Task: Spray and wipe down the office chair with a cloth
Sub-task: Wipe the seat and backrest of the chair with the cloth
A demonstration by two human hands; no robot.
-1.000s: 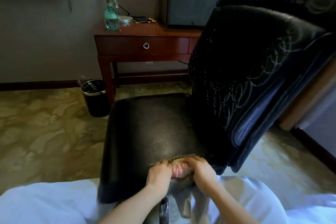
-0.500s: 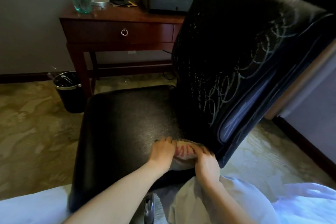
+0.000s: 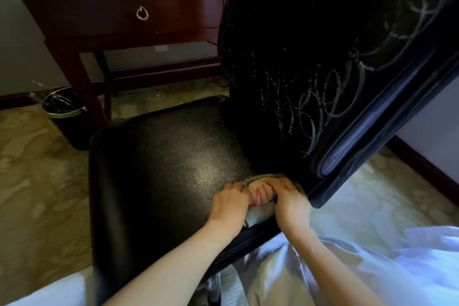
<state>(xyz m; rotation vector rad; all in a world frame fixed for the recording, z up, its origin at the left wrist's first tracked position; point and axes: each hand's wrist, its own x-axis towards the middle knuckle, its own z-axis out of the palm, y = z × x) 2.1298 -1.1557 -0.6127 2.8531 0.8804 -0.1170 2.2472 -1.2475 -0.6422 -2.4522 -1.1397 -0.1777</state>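
Black seat (image 3: 161, 169) carries my cloth (image 3: 260, 194), bunched at corner by backrest (image 3: 323, 69). My left hand (image 3: 229, 202), right hand (image 3: 290, 202) both curl round it. Risk: wad jams in crease, wipes little.

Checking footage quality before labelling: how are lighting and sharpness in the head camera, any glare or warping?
Head view: dim; the chair backrest is almost black, with a soft glare patch on the seat. Head view: wide-angle warp bends the desk; the cloth looks slightly soft.
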